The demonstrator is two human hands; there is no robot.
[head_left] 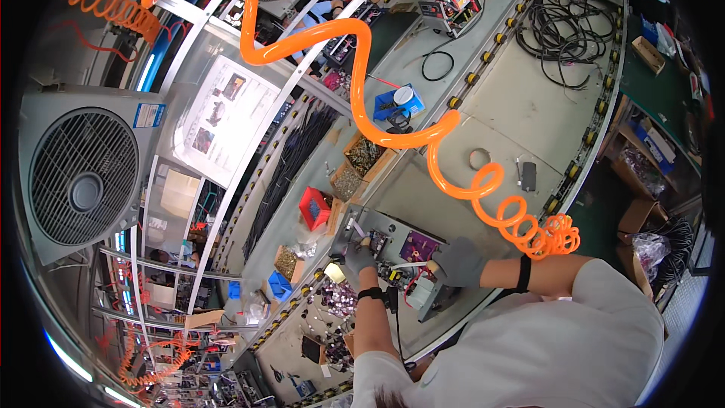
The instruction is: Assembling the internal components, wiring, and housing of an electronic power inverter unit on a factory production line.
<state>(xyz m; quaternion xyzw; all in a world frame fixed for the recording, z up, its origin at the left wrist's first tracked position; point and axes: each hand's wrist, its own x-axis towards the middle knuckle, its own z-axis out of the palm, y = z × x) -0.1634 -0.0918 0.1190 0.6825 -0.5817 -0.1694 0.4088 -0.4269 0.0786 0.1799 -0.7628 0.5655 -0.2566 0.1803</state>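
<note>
An open metal chassis [389, 221] with circuit boards lies on the bench before me. A purple board [420, 248], red wires and a white block [421, 292] sit inside it. My left hand [358, 255], in a grey glove, is at the chassis's left end, its fingers closed near a pale strip [355, 227]; what they hold is too small to make out. My right hand [461, 263], also gloved, reaches over the right side. Its fingertips are pinched at the end of a white strip [411, 264] that crosses the chassis.
An orange coiled air hose [362, 83] hangs across the view above the bench. Parts boxes [364, 155], a red bin [314, 208] and a blue bin [280, 285] stand beyond. Loose connectors [332, 304] lie left, black cables [566, 34] far right. A roll of tape [479, 157] lies nearby.
</note>
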